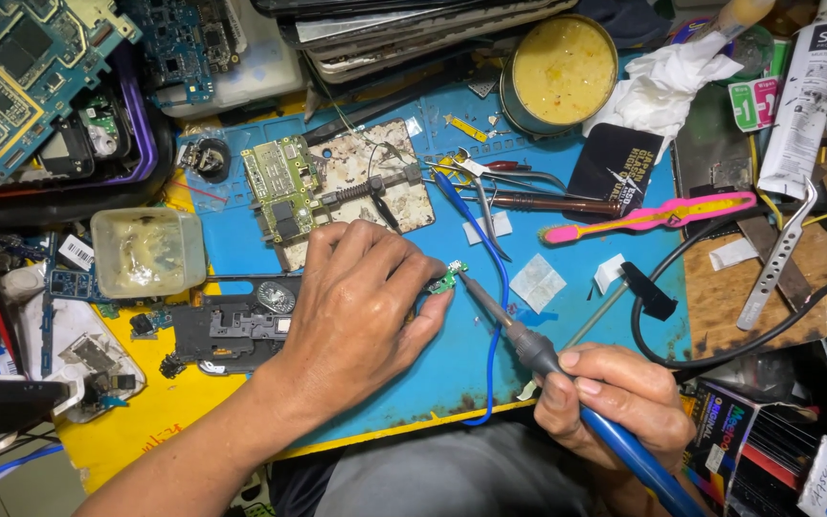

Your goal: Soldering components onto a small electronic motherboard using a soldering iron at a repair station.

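My left hand (361, 306) rests on the blue work mat (586, 316) and pinches a tiny green circuit board (448, 279) between thumb and fingertips. My right hand (614, 393) grips a blue-handled soldering iron (538, 349) like a pen. Its metal tip touches the small board's top edge. A blue wire (495, 287) runs under the iron across the mat. Farther up the mat a green phone board (281, 187) is clamped on a worn grey holder plate (375, 172).
A round tin of yellow flux (560, 72) stands at the back. Beside it lie tweezers (777, 258), a pink toothbrush (653, 217), a black cable (720, 354) and white tissue (667, 81). A square plastic tub (147, 251), an opened black phone frame (232, 330) and loose boards (11, 86) crowd the left.
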